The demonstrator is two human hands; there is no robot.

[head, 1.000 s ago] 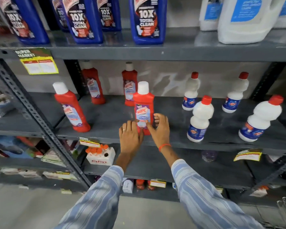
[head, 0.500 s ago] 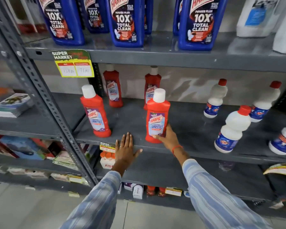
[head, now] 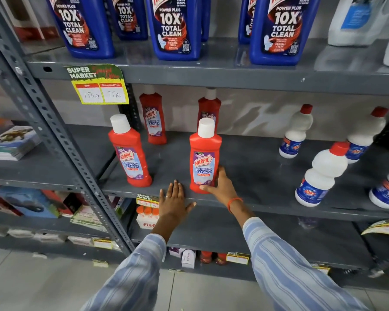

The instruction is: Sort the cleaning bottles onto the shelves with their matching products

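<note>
Setting: grey metal shelf (head: 245,167), head view; blue bottles (head: 177,30) at 12 o'clock, white bottles (head: 321,173) at 3 o'clock.
Task bottle: red Harpic bottle (head: 205,158) upright at centre, near matching red bottles (head: 130,153) at 9 o'clock.
Right hand (head: 220,187): grasping its base.
Left hand (head: 173,203): flat, released, on shelf edge.
Handling: probably rigid, slick plastic, liquid-heavy; grip mid-body, below the label.

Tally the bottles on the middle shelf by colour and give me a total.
Red bottles: 4
White bottles: 4, the rightmost cut off by the frame edge
Total: 8
The right hand holds the front red one.
</note>
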